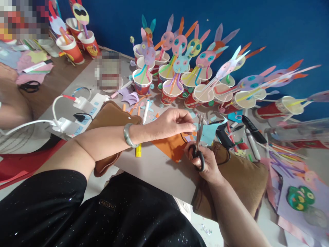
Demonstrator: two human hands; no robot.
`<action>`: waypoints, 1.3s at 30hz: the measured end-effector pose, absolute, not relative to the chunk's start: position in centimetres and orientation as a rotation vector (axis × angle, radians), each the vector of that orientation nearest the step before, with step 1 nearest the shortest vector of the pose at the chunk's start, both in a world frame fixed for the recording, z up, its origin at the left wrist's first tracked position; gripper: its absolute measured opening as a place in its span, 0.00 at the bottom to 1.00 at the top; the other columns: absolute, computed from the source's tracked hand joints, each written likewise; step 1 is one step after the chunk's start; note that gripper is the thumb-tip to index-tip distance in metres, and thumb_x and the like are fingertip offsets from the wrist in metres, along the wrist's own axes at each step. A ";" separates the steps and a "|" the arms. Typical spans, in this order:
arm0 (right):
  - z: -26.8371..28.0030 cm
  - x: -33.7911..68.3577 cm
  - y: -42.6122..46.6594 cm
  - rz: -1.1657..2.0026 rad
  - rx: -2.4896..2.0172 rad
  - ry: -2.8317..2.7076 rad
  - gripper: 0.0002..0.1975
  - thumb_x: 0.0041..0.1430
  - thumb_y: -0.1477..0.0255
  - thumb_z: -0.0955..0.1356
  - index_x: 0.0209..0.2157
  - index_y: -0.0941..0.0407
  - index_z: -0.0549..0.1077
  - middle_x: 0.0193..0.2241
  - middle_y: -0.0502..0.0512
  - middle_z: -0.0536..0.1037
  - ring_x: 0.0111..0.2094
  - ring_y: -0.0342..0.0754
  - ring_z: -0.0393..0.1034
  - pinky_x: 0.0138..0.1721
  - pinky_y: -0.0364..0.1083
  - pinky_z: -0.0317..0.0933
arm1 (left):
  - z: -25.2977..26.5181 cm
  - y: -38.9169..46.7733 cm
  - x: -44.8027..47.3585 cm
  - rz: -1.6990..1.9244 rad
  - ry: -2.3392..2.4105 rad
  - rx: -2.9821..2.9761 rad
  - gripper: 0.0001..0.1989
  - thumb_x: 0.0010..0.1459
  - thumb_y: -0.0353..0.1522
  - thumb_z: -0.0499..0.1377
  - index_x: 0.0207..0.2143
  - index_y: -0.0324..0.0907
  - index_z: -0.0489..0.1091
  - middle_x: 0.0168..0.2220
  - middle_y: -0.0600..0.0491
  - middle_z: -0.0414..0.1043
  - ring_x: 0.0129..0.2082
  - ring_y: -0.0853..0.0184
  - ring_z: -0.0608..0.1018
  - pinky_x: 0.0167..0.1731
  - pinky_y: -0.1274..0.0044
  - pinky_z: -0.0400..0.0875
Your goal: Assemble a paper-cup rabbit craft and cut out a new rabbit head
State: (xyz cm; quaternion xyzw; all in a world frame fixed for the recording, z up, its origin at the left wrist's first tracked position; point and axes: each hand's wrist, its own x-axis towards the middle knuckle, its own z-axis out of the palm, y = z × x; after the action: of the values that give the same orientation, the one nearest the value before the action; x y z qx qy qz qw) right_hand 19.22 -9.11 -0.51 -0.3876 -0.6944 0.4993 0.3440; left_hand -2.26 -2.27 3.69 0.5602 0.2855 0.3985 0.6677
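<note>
My left hand (177,122), with a jade-like bangle (127,135) at the wrist, is closed in a pinch. A small bit of light-blue paper (196,125) shows at its fingertips, beside the scissor blades. In my right hand (207,164) is a pair of scissors (198,140) with black handles, its points upward and slightly apart. Behind the blades lies a larger light-blue paper scrap (209,133); whether it joins the pinched bit, I cannot tell. An orange sheet (171,146) lies on the table under my hands.
Paper cups (172,92) with rabbit-faced figures crowd the back by the blue wall. A power strip (89,111) with cables is at left. Brown cushions (239,178) flank my hands; markers (253,130) and a black glue gun (226,137) lie right. A person's arm (15,103) shows far left.
</note>
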 end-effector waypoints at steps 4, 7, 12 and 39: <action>-0.6 19.4 -9.1 1.300 -0.985 -1.812 0.32 0.57 0.40 0.69 0.22 0.55 0.65 0.23 0.50 0.67 0.25 0.44 0.59 0.28 0.46 0.52 | 3.7 -2.2 -2.3 0.912 0.660 1.273 0.10 0.56 0.32 0.69 0.29 0.37 0.71 0.28 0.54 0.76 0.30 0.74 0.78 0.36 0.78 0.75; -0.7 19.5 -9.1 1.291 -0.994 -1.817 0.32 0.57 0.39 0.69 0.22 0.55 0.65 0.24 0.50 0.67 0.26 0.44 0.58 0.28 0.46 0.52 | 3.7 -2.2 -2.3 0.917 0.663 1.274 0.10 0.55 0.32 0.69 0.28 0.37 0.71 0.27 0.55 0.75 0.29 0.75 0.78 0.36 0.78 0.75; -0.8 19.4 -9.1 1.292 -1.010 -1.811 0.33 0.55 0.38 0.68 0.21 0.54 0.65 0.24 0.50 0.68 0.26 0.45 0.60 0.29 0.47 0.53 | 3.9 -2.2 -2.4 0.916 0.665 1.271 0.10 0.55 0.33 0.69 0.29 0.38 0.71 0.27 0.55 0.75 0.29 0.75 0.77 0.36 0.78 0.75; -0.3 19.3 -9.0 1.284 -1.084 -1.806 0.34 0.53 0.36 0.69 0.20 0.54 0.64 0.23 0.53 0.69 0.30 0.48 0.61 0.31 0.48 0.55 | 4.2 -2.0 -2.4 0.905 0.711 1.215 0.11 0.54 0.33 0.69 0.28 0.38 0.71 0.26 0.56 0.75 0.29 0.75 0.77 0.36 0.78 0.75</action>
State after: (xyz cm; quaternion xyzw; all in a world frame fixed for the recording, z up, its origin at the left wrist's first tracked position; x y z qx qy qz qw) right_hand 19.28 -9.05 -0.30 -0.4147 -0.6909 0.4911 0.3309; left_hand -2.38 -2.04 4.17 0.5392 0.3153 0.4015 0.6699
